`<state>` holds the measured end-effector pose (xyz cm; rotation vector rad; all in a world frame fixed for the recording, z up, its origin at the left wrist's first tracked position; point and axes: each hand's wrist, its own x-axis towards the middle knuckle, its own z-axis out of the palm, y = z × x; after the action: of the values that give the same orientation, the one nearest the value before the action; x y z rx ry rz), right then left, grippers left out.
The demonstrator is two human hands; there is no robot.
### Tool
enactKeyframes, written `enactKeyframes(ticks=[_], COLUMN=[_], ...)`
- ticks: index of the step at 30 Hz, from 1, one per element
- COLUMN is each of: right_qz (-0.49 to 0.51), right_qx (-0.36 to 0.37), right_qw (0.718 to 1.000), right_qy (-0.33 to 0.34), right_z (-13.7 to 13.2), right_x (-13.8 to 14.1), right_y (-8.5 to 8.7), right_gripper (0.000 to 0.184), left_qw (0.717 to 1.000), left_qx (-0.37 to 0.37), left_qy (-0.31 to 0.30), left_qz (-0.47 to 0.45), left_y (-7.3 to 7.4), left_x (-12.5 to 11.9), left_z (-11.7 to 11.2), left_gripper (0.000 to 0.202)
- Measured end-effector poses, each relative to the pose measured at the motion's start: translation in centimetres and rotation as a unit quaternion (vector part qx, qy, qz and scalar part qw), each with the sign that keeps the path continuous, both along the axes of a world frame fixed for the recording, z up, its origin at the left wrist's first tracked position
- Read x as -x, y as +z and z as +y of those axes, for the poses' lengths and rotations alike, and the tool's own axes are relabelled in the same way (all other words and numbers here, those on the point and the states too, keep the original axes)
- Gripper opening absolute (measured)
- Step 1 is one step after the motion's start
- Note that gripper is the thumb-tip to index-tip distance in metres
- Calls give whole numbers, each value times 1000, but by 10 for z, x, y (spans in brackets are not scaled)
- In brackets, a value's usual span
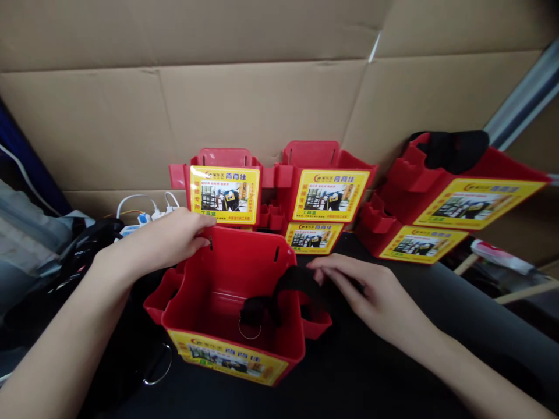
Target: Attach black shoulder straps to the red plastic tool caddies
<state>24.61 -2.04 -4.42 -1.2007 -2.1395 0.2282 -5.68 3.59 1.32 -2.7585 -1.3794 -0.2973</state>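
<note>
A red plastic tool box (253,262) with a yellow printed label (231,358) stands on the dark table in front of me. My left hand (174,235) grips the left corner of its raised back wall, thumb inside, near a narrow slot. At the box's right side, my right hand (364,285) pinches a black strap (301,282) between thumb and fingers. The strap runs over the right wall into the box, where a thin metal ring (250,330) lies beside it. Where the strap's other end goes is hidden.
More red labelled boxes stand behind, including a left box (225,195), a middle stack (329,195) and a right stack (476,201) topped with black fabric (456,148). Cardboard (262,110) backs the table. White plugs (157,212) and another metal ring (159,366) are at left.
</note>
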Motion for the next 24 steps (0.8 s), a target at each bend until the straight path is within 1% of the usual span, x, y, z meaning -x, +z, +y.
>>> enactKeyframes(ticks=[2,3,5,6,8,10,11,12,14,15,16,17,18,20,22,24], right_qz=[6,-2,-22,-25,-7,55,106,170,300,335,339,311,253,116,14,-69], right_qx=[25,34,28,8,-33,-60,-65,-67,-82,-87,-82,-67,-33,46,70,76], right_qw=[1000,999,999,999,999,996,989,977,932,913,906,912,928,958,969,968], right_qy=[3,12,25,24,5,-42,-76,-114,-186,-215,-239,-258,-270,-260,-236,-227], right_z=[-6,-10,-17,-19,-20,-19,-17,-16,-13,-12,-12,-12,-13,-17,-23,-28], right_x=[-1,0,7,10,16,13,9,2,-18,-30,-44,-58,-72,-96,-113,-121], right_y=[1,0,-3,-5,-8,-6,-3,2,10,12,10,6,-2,-25,-52,-73], right_gripper=[26,30,36,33,19,12,10,11,16,19,21,22,21,20,20,22], left_qw=[1000,1000,1000,1000,1000,999,999,998,996,995,994,992,990,986,990,994], left_qx=[-6,-8,-9,-7,-1,-1,-8,-19,-51,-63,-73,-85,-98,-122,-117,-107], left_qy=[-1,-2,-3,-3,6,26,37,46,65,73,83,92,97,80,24,-28], left_qz=[1,-2,-8,-8,5,23,31,37,40,33,19,-5,-33,-80,-69,-14], left_y=[1,1,1,0,-2,-5,-8,-10,-17,-20,-23,-26,-29,-35,-43,-54], left_x=[0,-1,-1,-1,0,1,1,2,3,3,4,4,5,8,12,17], left_z=[0,0,-1,-1,-2,-3,-3,-3,-4,-6,-9,-14,-21,-39,-60,-78], left_gripper=[16,16,16,15,13,12,12,12,13,14,16,19,22,34,49,58])
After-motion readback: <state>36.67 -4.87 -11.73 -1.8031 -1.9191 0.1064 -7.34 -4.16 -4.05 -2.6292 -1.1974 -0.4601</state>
